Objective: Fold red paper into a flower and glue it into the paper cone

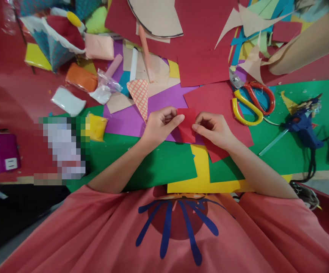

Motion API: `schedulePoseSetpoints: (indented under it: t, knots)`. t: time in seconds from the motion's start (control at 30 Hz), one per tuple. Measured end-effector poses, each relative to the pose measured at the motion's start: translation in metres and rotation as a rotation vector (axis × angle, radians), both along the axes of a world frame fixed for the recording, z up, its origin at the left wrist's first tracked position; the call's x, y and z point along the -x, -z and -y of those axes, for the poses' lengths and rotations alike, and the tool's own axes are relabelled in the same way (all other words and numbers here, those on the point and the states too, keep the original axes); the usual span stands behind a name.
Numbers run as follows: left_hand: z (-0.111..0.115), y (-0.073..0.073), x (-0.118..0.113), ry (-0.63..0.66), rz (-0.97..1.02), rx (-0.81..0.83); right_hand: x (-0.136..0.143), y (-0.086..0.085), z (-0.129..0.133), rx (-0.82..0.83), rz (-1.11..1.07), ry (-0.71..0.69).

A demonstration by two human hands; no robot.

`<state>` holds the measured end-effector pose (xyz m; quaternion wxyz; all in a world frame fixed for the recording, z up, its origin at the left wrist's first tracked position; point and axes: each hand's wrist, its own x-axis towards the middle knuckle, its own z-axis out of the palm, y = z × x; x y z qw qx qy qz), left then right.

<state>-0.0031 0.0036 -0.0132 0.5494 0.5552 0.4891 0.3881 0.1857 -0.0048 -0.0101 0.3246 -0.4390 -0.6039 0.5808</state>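
Observation:
A small piece of red paper (187, 127) is held up between my two hands, above the purple sheet. My left hand (163, 123) pinches its left edge between thumb and fingers. On the other side, my right hand (212, 128) has its thumb and fingertips closed on the right edge. Just left of my left hand lies a cone with an orange lattice pattern (139, 94). A larger red paper sheet (224, 102) lies beneath and beyond my right hand. Purple paper (161, 104) shows behind the held piece.
Scissors with red and yellow handles (252, 102) lie at the right, near a blue glue gun (302, 127). Several wrapped clay packs, such as an orange one (82, 77), are at the left. Green sheets (141, 163) cover the near side. Paper scraps (252, 22) pile up at the back right.

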Motion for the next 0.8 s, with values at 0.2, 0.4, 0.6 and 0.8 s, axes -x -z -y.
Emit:
schedulePoseSetpoints:
  t: [0.2, 0.4, 0.6, 0.8]
  knots:
    - [0.0024, 0.0014, 0.0, 0.069, -0.034, -0.027, -0.0001, -0.0008, -0.001, -0.012, -0.03, 0.031]
    - [0.0035, 0.0024, 0.0009, 0.115, -0.091, -0.051, 0.0023, -0.0011, -0.0004, 0.035, -0.05, 0.064]
    - [0.0029, 0.0011, 0.0012, 0.116, -0.073, -0.052, 0.0018, -0.0023, -0.0012, 0.05, -0.06, 0.042]
    - [0.0023, -0.0041, 0.0009, 0.148, -0.022, -0.019, 0.0007, -0.0023, -0.0009, 0.068, -0.057, 0.024]
